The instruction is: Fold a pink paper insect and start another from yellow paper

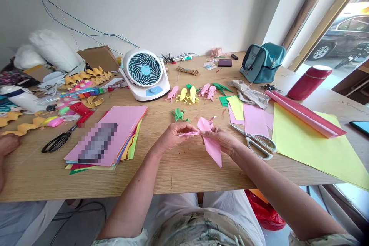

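Between my two hands, above the front of the table, is a partly folded piece of pink origami paper (212,150) with a long pointed flap hanging down. My left hand (177,133) pinches a narrow folded strip at its left side. My right hand (220,138) grips the middle, its thumb on top and the other fingers mostly hidden behind the paper. Just beyond my left hand sits a green origami figure (178,114). Farther back stand several folded paper figures, among them a yellow one (193,95) and a pink one (172,93).
White-handled scissors (261,144) lie right of my right hand, beside large yellow sheets (314,142) and a red bottle (309,82). Leftward are a stack of coloured paper (127,117), black-handled scissors (59,142) and a fan (145,73). Another person's hand (8,144) rests at the left edge.
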`<state>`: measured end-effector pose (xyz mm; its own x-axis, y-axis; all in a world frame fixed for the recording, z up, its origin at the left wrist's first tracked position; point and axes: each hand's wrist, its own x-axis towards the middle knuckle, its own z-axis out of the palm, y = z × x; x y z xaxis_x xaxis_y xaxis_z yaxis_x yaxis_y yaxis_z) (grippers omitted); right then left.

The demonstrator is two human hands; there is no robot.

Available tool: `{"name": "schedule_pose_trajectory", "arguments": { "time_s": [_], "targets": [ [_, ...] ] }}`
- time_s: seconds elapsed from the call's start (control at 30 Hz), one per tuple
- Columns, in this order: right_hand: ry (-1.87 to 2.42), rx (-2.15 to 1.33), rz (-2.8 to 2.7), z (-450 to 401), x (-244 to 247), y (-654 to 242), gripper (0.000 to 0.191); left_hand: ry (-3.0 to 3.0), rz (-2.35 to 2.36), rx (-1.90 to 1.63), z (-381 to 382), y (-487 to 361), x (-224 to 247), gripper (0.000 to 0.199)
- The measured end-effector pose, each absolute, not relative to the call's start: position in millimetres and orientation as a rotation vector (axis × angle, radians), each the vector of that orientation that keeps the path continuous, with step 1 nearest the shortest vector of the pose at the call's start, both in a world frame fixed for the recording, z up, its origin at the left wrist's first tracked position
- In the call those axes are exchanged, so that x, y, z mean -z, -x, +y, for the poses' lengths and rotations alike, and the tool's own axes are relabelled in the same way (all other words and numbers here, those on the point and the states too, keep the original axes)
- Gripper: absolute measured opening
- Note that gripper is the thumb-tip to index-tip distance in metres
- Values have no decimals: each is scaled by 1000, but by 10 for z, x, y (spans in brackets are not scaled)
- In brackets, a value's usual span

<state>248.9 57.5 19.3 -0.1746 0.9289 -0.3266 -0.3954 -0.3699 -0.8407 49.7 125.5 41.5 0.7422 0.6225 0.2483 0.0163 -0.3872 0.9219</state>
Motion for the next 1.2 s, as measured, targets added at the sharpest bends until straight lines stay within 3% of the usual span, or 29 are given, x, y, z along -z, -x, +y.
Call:
{"name": "schedule_pose_trajectory", "arguments": {
  "time_s": [0.63,0.87,1.0,1.2],
  "targets": [
    [1113,-1686,-760,561,-208,-2478,44,-1801,449,-676,1250,-521,-422,22],
    [1097,-1640,-760,554,-249,-2462,44,-1724,523,-608,1276,-496,-394,43],
    [1107,-1572,-809,553,-249,-2450,43,-1814,642,-708,1255,-549,-331,29],
    [1168,-1457,-901,571,-176,-2459,44,-1861,748,-765,1154,-622,-377,29]
  ]
}}
